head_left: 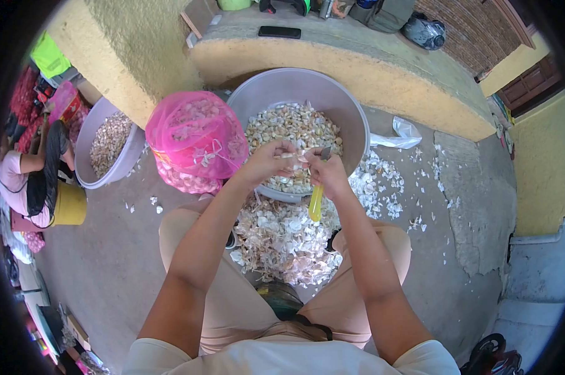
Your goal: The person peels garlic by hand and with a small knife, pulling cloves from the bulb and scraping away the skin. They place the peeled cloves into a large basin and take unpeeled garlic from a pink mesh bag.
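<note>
My left hand (pixel 271 161) pinches a small pale garlic clove (pixel 302 157) at the fingertips. Right beside it, my right hand (pixel 327 174) is closed around a small knife with a yellow handle (pixel 315 205); the handle points down toward me and a short bit of dark blade shows above the fingers. Both hands meet over the near side of a large grey basin (pixel 356 112). Inside the basin lie many garlic cloves (pixel 295 125). A pink mesh bag (pixel 198 134) full of garlic stands against the basin's left side.
Papery garlic skins (pixel 289 237) are heaped between my legs and scattered to the right. At left, a person (pixel 35 178) sits on a yellow bucket (pixel 70 205) near another basin (pixel 101 178) of cloves. A phone (pixel 279 32) lies on the concrete ledge (pixel 357 59). White plastic (pixel 400 134) lies right.
</note>
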Demonstrator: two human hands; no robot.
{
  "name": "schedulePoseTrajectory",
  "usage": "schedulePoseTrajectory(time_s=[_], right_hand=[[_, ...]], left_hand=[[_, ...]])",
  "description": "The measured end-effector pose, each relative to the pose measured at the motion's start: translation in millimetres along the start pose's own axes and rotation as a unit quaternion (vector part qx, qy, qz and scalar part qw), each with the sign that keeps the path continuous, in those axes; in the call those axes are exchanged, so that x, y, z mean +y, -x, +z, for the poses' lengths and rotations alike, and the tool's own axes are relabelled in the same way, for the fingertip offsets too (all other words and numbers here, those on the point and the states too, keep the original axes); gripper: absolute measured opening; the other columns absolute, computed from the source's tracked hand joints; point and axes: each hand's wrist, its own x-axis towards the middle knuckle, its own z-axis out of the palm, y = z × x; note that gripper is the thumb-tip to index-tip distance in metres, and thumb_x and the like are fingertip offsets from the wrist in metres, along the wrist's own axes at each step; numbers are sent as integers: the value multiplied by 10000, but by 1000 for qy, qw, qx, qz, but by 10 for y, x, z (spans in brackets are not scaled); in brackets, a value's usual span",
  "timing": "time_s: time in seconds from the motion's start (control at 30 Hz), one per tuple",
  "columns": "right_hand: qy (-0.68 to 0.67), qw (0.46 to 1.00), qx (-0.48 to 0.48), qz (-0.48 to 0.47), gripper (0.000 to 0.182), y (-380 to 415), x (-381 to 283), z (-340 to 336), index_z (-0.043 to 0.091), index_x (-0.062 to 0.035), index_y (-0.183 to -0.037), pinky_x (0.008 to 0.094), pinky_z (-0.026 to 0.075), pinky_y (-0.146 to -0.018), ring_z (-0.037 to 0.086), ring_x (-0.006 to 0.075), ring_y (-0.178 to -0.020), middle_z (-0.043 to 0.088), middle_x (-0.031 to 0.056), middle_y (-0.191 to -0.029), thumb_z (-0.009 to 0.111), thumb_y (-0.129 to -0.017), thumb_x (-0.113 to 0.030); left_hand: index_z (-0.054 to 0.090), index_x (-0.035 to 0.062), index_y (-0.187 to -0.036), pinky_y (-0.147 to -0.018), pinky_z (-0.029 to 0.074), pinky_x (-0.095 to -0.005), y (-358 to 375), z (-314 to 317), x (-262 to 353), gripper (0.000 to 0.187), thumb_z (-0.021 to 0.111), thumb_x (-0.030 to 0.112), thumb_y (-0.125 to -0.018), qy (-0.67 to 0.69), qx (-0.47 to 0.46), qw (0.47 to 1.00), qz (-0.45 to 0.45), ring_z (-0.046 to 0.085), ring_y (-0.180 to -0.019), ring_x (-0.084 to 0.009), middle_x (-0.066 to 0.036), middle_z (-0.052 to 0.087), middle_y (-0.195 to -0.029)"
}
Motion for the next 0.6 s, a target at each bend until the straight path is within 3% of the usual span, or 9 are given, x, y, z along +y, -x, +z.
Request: schedulePoseTrajectory(time_s=[0.2, 0.27, 0.37, 0.4, 0.5, 0.6], right_hand=[[-20, 999, -26, -10, 161, -4, 8, -21, 506, -26, -898, 199, 304, -377, 357, 45, -414, 522, 40, -659, 586, -799, -124], [13, 1000, -20, -19, 167, -3, 0, -25, 509, -26, -908, 196, 308, -387, 372, 45, -432, 523, 39, -665, 586, -801, -128], [252, 964, 10, -83, 192, 36, -34, 46, 502, -20, -938, 216, 344, -404, 449, 64, -479, 516, 31, -632, 586, -796, -118], [242, 967, -2, -79, 184, 42, -36, 42, 504, -25, -929, 212, 347, -414, 458, 63, -496, 518, 29, -642, 590, -793, -114], [192, 978, -39, -76, 164, 57, -21, 32, 503, -41, -904, 199, 345, -436, 468, 60, -525, 522, 23, -670, 599, -783, -98], [115, 987, -76, -83, 159, 29, 22, 8, 485, -52, -885, 194, 321, -429, 437, 57, -506, 520, 23, -691, 600, -779, -80]], left_hand=[[512, 32, -964, -610, 528, -289, -27, -32, 0, 225, 537, 213, -831, 47, 59, 996, -43, 562, -810, -140, -55, 528, -934], [536, 29, -920, -590, 526, -287, -10, 10, 43, 212, 556, 214, -820, -13, 63, 998, -28, 557, -801, -136, -58, 531, -932], [559, 26, -870, -554, 519, -278, -2, 58, 20, 206, 577, 221, -808, -110, 49, 993, 10, 554, -772, -131, -58, 542, -898], [564, 25, -855, -541, 516, -274, -4, 61, 1, 206, 583, 224, -804, -143, 42, 989, 24, 553, -760, -129, -57, 547, -882], [567, 26, -846, -519, 500, -261, -15, 22, -4, 213, 598, 232, -797, -57, 14, 998, -37, 553, -724, -125, -46, 557, -818], [566, 35, -843, -507, 489, -255, -10, 21, -19, 225, 587, 255, -806, -15, 17, 999, -41, 553, -696, -124, -35, 559, -783]])
